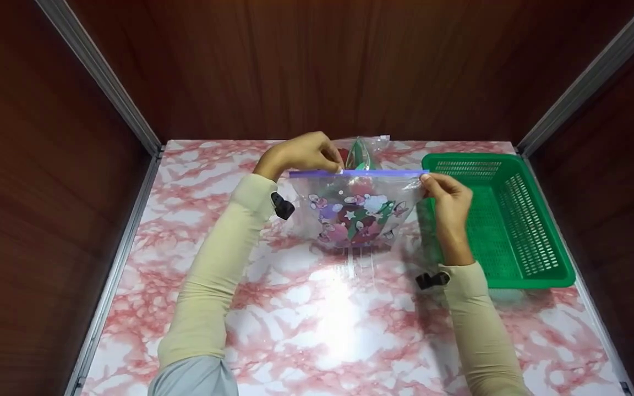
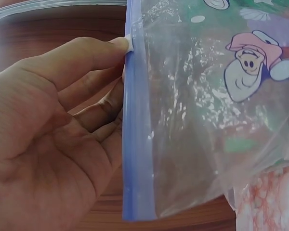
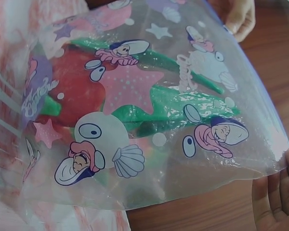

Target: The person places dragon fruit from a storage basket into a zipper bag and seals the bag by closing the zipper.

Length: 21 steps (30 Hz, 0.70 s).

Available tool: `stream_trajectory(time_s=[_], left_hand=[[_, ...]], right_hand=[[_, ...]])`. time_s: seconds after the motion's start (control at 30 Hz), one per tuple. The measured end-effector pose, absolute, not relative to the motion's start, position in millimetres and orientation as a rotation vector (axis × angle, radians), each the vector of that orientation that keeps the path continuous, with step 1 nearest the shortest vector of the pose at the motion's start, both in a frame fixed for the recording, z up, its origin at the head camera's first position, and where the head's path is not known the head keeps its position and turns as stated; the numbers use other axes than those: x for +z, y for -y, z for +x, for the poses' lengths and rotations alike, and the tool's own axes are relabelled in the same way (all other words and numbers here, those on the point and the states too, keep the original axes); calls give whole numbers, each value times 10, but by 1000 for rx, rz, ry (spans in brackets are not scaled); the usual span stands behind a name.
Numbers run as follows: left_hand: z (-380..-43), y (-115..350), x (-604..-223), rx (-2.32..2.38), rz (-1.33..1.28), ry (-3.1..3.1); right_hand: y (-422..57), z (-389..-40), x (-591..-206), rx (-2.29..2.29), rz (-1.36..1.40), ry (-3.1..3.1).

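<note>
A clear zip bag [image 1: 358, 212] printed with cartoon shells and starfish hangs upright above the table, its purple zip strip [image 1: 388, 173] along the top. My left hand [image 1: 306, 153] pinches the small white slider [image 2: 130, 44] on that strip, left of its middle. At the bag's right top corner, my right hand [image 1: 450, 203] grips the edge between thumb and fingers. Through the film in the right wrist view show a red rounded thing [image 3: 79, 91] and long green pieces [image 3: 168, 101]; their kind cannot be made out.
Behind the held bag lies another clear zip bag [image 1: 378, 144] with red and green contents, partly hidden. A green perforated plastic basket [image 1: 548, 284] stands on the right of the pink-marbled table [image 1: 284, 335]. Brown wood-look panels [image 1: 317, 66] enclose the back and sides.
</note>
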<state>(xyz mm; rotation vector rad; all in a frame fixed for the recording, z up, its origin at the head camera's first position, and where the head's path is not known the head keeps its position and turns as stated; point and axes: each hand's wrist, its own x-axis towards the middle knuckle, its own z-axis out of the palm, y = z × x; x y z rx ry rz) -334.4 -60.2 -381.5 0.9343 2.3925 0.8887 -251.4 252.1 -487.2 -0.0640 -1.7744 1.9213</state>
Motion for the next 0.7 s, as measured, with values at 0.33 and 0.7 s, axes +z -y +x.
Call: stream_trajectory(time_s=[0.33,0.7], left_hand=[[-3346,680,-3820,911,912,-2383],[-3331,759,-3804,915,875,-2401]], right_hand=[[-2540,-2525,-4887,1911,-54,1765],[-2544,-2511,-4877,1901,-59,1771]])
